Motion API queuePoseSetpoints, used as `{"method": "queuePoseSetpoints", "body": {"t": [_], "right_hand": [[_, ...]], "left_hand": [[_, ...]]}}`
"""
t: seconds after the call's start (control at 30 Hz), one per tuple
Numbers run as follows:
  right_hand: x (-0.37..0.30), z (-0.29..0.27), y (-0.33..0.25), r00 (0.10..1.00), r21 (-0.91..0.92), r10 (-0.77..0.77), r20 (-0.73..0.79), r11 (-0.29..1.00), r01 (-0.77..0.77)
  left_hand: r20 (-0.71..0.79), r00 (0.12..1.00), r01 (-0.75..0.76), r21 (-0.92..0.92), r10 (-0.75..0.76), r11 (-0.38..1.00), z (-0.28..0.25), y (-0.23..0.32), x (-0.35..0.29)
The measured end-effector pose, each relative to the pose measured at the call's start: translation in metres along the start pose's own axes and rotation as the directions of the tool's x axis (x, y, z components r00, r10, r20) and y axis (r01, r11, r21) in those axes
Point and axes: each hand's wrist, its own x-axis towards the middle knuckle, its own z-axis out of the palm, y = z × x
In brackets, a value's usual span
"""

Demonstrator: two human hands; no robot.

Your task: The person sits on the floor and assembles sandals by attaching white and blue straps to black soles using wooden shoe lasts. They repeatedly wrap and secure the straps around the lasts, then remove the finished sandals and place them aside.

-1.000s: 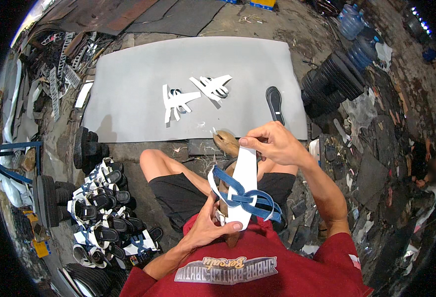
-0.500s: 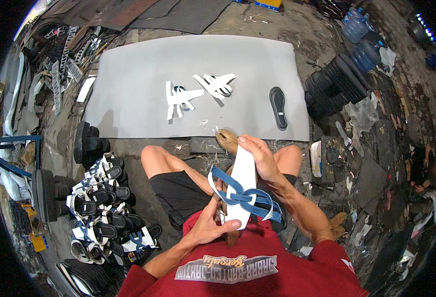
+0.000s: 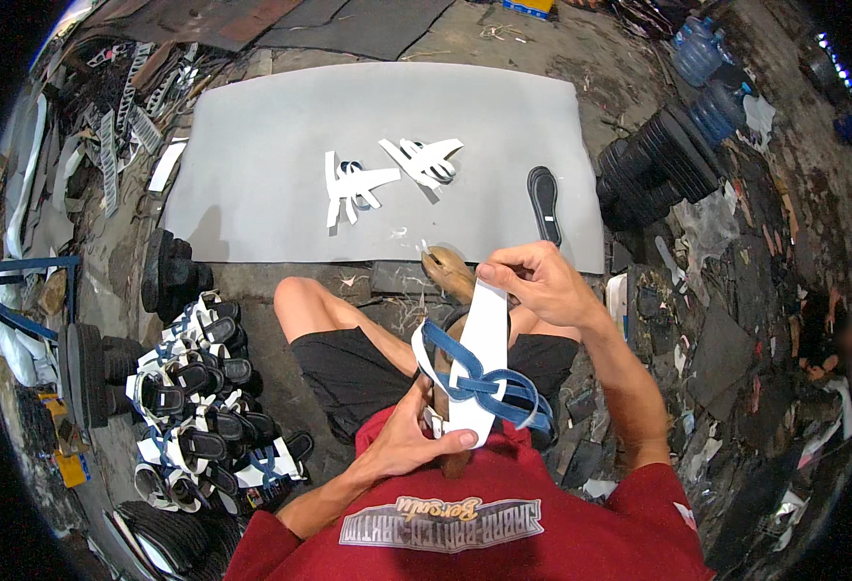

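Our right hand (image 3: 542,283) had slid from twelve o'clock back onto the white strap piece (image 3: 479,363), pinching its top; our left hand (image 3: 411,441) clamped its bottom at six o'clock, blue straps (image 3: 484,380) interlaced, above our lap.

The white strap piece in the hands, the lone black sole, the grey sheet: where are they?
white strap piece (image 3: 484,334), head view, middle of the band.
black sole (image 3: 544,198), head view, its centre.
grey sheet (image 3: 261,174), head view, bare left part.
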Motion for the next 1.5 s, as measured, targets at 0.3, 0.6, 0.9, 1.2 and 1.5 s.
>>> {"method": "queuePoseSetpoints", "body": {"t": [0.3,0.6,0.9,1.2,1.5], "right_hand": [[-0.006,-0.008,-0.038,0.999,-0.205,0.039,0.013,0.978,-0.036],[-0.005,-0.004,-0.022,0.998,0.021,-0.011,0.063,1.0,0.009],[-0.009,0.009,-0.025,0.96,0.364,0.164,0.225,0.9,-0.239],[-0.015,0.014,-0.016,0.921,0.379,0.255,0.295,0.853,-0.358],[-0.018,0.013,-0.006,0.928,0.34,0.097,0.361,0.913,-0.228]], "left_hand": [[0.003,0.999,-0.038,-0.028,0.038,0.999,0.0,-0.001,-0.004],[-0.004,0.999,-0.049,0.007,0.049,0.999,0.0,0.002,-0.008],[-0.033,0.997,-0.073,0.008,0.073,0.997,0.0,-0.004,-0.017],[-0.039,0.995,-0.093,0.012,0.093,0.996,0.001,-0.006,-0.018],[0.021,0.998,-0.056,0.145,0.053,0.988,-0.001,-0.001,-0.021]]}}
